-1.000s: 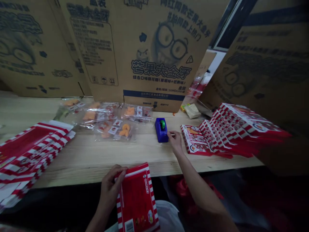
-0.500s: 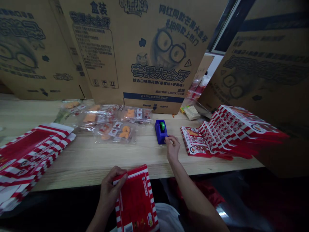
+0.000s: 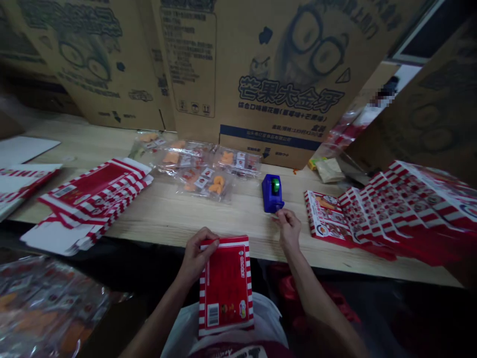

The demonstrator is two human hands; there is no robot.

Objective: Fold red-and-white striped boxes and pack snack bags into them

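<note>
In my left hand (image 3: 197,251) is a flat red box (image 3: 225,288) with red-and-white striped edges and a barcode, its upper left edge pinched between thumb and fingers. It is held upright over my lap, in front of the table edge. My right hand (image 3: 289,228) is closed in a pinch at the front cutting end of a blue tape dispenser (image 3: 269,196) with a green roll. The tape at my fingertips is too thin to make out clearly.
Clear packs of orange sweets (image 3: 203,171) lie behind. Striped flat boxes (image 3: 100,191) are stacked at left; a leaning row of striped boxes (image 3: 395,214) stands at right. Large cartons (image 3: 201,112) wall the back. More bagged packs (image 3: 44,303) sit low at left.
The view has shifted left and down, showing more packs and boxes at left. My right hand stays at the dispenser's front end, and my left hand keeps hold of the box.
</note>
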